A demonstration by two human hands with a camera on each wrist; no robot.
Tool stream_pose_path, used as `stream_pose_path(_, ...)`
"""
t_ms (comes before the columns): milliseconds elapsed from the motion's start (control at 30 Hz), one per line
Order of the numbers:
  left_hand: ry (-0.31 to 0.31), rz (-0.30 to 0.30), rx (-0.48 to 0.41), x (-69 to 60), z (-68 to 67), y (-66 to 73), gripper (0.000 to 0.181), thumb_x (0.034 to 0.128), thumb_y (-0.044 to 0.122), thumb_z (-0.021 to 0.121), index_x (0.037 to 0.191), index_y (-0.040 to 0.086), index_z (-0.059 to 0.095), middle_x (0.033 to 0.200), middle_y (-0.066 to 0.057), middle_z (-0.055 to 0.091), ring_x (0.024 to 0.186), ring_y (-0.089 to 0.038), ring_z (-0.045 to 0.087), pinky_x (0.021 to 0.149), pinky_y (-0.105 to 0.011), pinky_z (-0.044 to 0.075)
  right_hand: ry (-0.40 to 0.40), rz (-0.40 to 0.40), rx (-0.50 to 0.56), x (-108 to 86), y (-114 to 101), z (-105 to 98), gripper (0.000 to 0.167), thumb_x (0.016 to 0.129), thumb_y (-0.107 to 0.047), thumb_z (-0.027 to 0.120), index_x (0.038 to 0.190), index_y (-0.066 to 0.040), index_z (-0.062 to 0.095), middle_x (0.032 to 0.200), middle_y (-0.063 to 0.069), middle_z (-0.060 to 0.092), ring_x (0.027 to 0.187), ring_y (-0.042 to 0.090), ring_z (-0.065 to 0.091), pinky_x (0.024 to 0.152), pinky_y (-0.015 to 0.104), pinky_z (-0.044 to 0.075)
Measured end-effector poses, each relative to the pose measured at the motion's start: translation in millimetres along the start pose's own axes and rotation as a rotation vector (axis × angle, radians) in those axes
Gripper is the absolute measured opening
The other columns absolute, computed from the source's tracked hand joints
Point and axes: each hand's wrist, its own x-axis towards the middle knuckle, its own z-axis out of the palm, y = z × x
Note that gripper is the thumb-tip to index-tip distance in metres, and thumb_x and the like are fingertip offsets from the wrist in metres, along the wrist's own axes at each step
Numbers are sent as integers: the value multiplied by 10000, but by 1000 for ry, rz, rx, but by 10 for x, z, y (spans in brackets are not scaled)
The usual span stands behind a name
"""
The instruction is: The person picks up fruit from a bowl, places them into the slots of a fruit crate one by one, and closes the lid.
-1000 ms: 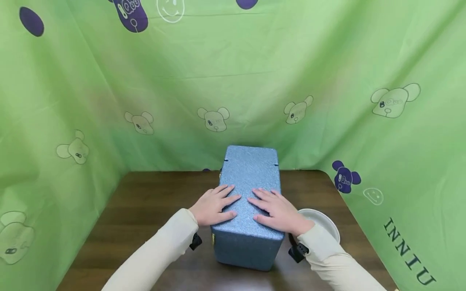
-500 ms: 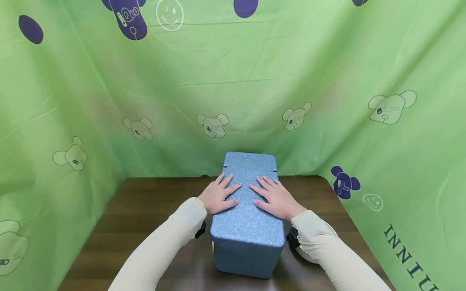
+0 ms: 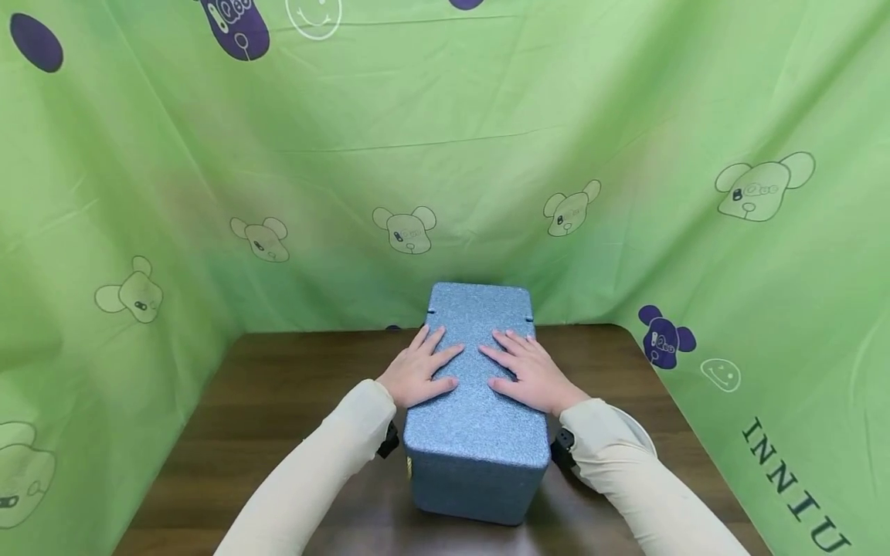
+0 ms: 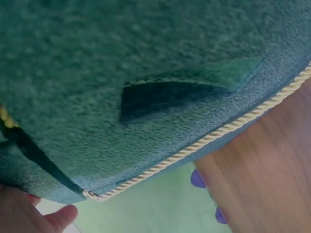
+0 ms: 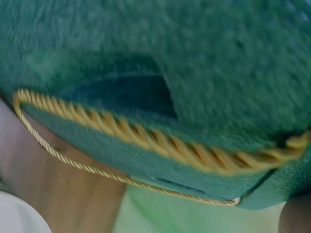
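A blue speckled foam box [image 3: 480,432] stands lengthwise on the table in the head view, its flat lid uppermost. My left hand [image 3: 420,374] rests on the lid's left side, fingers spread and fairly straight. Opposite it, my right hand [image 3: 531,374] lies on the right side with its fingers extended. Neither hand grips anything. In the left wrist view, a twisted cord [image 4: 209,136] runs along the box's side below a dark recess [image 4: 165,99]. A gold twisted cord [image 5: 131,133] hangs across the other side in the right wrist view.
A white round dish [image 3: 643,432] sits right of the box, partly hidden by the right sleeve. The brown wooden table [image 3: 278,409] reaches back to a green printed curtain [image 3: 334,177], which encloses the back and both sides.
Both hands have moved forward along the lid, away from the person, mostly in the first half second. The head view has shifted slightly. The box stays in about the same place.
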Motion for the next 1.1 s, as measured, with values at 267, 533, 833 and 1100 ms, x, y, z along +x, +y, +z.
stream_pose_path(267,59,19,-67,1,19,-22,556,948,370,435,1467,170,412,1569,-193,163,1448,-383,28,1121,-557,189,82,-39,93,-18,92,20,493,892,-266,583,1337,-54,564,1452,212,413,1370,420,298,1095,606,148)
stream_pose_path(533,95,12,-105,25,39,-2,552,932,360,432,1452,175,438,1567,-179,185,1452,-365,43,1119,-553,201,125,-36,114,-35,113,12,462,880,-229,579,1303,-43,592,1427,227,439,1346,457,312,1075,634,154)
stream_pose_path(833,6,70,64,34,-83,-43,483,1009,330,390,1461,161,419,1534,-211,252,1420,-412,156,1122,-523,221,-36,-27,160,25,104,-98,494,894,-235,570,1329,-3,543,1444,283,376,1347,506,260,1064,671,128)
stream_pose_path(1100,-112,-30,289,290,-397,-62,879,817,611,630,1508,169,313,1534,-94,316,1399,-272,289,1071,-468,330,-287,102,152,253,245,-367,996,777,-464,746,1469,58,256,1465,440,-30,1371,558,-46,1076,674,66)
